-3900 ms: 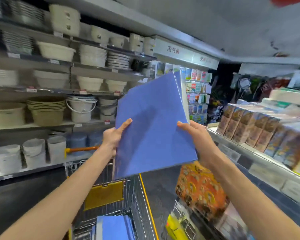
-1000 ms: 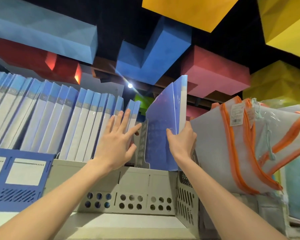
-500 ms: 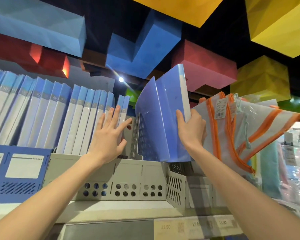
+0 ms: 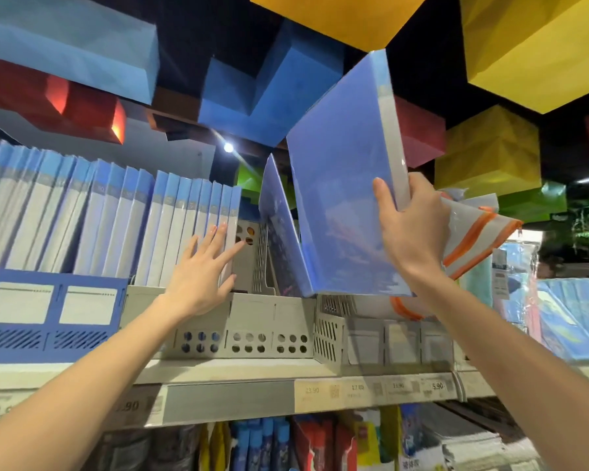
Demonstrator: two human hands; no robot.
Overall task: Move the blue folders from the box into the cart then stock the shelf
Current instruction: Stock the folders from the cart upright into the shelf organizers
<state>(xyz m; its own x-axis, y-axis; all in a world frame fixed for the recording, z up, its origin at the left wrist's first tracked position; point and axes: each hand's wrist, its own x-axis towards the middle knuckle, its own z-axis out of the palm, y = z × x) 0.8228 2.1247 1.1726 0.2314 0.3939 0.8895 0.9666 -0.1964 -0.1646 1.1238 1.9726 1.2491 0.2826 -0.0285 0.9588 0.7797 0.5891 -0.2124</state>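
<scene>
Head view, looking up at a store shelf (image 4: 218, 372). At the far left a blue rack (image 4: 48, 311) stands on it, and a long row of blue folders (image 4: 116, 219) stands upright behind and beside it, pale spines outward, leaning slightly. The row runs on into a grey rack (image 4: 269, 321) with round holes in its front wall.

The left hand (image 4: 201, 270) reaches up over the front rim of the grey rack. It is flat and spread, holding nothing, with its straight fingers (image 4: 221, 232) laid against the spines of the last folders at the right end of the row. Just right of the fingertips is a gap in the rack, bounded by a perforated divider.

Beyond that divider a leaning folder (image 4: 276, 226) sits in the rack on its own, its top tipped to the left.

Next comes the held folder (image 4: 344, 198), well above the rest, tilted with its top toward the right and its lower edge level with the rack's rim. The right hand (image 4: 412, 232) grips it at its grey right edge, thumb across the blue cover and the other fingers curled behind.

Behind that hand lie mesh pouches (image 4: 473, 232) with orange trim. Below, a price strip (image 4: 371, 390) runs along the shelf edge. Big coloured blocks (image 4: 524, 45) hang overhead.
</scene>
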